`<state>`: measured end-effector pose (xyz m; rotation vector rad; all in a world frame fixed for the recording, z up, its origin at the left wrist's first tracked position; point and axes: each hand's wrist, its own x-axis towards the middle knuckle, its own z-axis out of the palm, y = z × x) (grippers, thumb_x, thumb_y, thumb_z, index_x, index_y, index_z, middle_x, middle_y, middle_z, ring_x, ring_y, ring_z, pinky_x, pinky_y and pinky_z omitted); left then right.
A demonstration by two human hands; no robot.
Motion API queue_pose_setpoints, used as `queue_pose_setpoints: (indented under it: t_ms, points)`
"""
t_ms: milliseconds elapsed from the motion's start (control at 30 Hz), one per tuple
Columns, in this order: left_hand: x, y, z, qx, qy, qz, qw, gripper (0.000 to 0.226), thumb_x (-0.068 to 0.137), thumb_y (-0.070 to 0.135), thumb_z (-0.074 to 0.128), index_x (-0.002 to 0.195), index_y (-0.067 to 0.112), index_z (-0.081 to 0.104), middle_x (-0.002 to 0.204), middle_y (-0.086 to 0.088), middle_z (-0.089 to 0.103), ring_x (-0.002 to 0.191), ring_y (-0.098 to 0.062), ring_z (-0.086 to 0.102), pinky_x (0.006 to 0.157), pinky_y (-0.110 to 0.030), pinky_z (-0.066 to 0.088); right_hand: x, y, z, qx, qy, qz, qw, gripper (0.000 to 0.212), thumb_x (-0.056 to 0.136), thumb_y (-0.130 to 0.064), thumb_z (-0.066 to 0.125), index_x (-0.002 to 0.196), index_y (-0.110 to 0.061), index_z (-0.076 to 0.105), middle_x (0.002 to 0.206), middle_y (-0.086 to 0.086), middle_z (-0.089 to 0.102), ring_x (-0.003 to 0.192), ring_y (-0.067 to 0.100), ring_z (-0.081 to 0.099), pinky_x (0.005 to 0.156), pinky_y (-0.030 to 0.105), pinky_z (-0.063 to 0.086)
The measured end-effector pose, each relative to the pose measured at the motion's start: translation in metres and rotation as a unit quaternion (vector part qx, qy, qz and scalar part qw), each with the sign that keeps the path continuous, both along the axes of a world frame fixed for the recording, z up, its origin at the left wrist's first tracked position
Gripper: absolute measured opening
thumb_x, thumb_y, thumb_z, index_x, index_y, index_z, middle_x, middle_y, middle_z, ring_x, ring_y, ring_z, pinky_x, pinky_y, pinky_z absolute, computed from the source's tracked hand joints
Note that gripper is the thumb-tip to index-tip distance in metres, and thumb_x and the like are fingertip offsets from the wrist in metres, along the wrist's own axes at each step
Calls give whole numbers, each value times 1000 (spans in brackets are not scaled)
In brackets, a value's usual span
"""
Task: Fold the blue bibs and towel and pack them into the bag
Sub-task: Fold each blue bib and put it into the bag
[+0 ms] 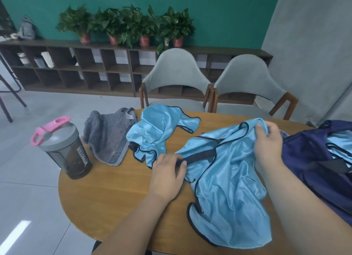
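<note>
A light blue bib (pixel 228 184) with dark trim lies spread and crumpled across the round wooden table (pixel 106 193). My left hand (pixel 167 176) pinches its left edge by a dark strap. My right hand (pixel 267 146) grips its upper right edge, lifted slightly. A second blue bib (pixel 158 129) lies bunched at the table's far side. The grey towel (pixel 108 138) sits crumpled to its left. The navy bag (pixel 320 165) stands open at the right, with blue bib fabric (pixel 341 140) inside.
A grey shaker bottle (pixel 64 150) with a pink lid stands at the table's left edge. Two grey chairs (pixel 177 77) are pushed in at the far side. A low shelf with potted plants (pixel 133 24) runs along the green wall.
</note>
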<state>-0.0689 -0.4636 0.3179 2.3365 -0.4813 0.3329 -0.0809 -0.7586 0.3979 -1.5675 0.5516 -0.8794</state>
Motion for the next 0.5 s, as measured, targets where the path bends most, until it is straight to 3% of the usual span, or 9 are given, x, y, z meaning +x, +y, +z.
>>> queue_pose_setpoints:
  t_ms: [67, 133, 233, 333, 400, 500]
  points:
    - [1, 0, -2, 6, 6, -2, 1000, 26, 100, 45, 58, 120, 31, 66, 109, 17, 61, 111, -7, 50, 102, -36, 44, -8, -9, -23, 13, 48, -16, 999, 4, 100, -34, 61, 103, -35, 65, 98, -3, 66, 93, 25, 66, 84, 40, 54]
    - [2, 0, -3, 25, -6, -5, 1000, 28, 97, 44, 63, 123, 32, 65, 111, 19, 59, 110, -6, 48, 100, -33, 44, -20, -11, -46, 5, 115, -19, 993, 10, 102, -26, 60, 110, -22, 64, 98, 2, 63, 101, 37, 64, 80, 36, 46]
    - [2, 0, -6, 41, -11, -3, 999, 30, 98, 41, 64, 126, 31, 64, 116, 16, 57, 112, -9, 45, 100, -33, 43, -38, -5, -63, -76, 172, -18, 982, 9, 105, -17, 57, 113, -15, 61, 98, 0, 61, 95, 26, 57, 82, 29, 34]
    - [4, 2, -7, 7, 1, 17, 1000, 26, 101, 30, 63, 127, 26, 62, 117, 11, 57, 112, -11, 50, 101, -37, 47, -45, 3, -64, -107, 165, 0, 981, 5, 105, -19, 58, 110, -18, 60, 92, -13, 62, 83, 13, 56, 76, 28, 36]
    - [4, 2, -7, -41, 19, 30, 999, 25, 102, 21, 61, 126, 24, 61, 118, 10, 54, 113, -10, 52, 100, -38, 50, -45, 3, -64, -115, 160, 8, 980, 6, 105, -19, 59, 109, -18, 62, 90, -13, 64, 79, 3, 58, 67, 15, 39]
    - [3, 2, -5, -61, 17, 27, 998, 27, 100, 20, 60, 126, 22, 59, 121, 11, 51, 118, -9, 53, 104, -38, 49, -40, 6, -56, -35, 135, 12, 990, 10, 105, -16, 58, 109, -16, 67, 85, -4, 64, 72, 14, 56, 56, 5, 38]
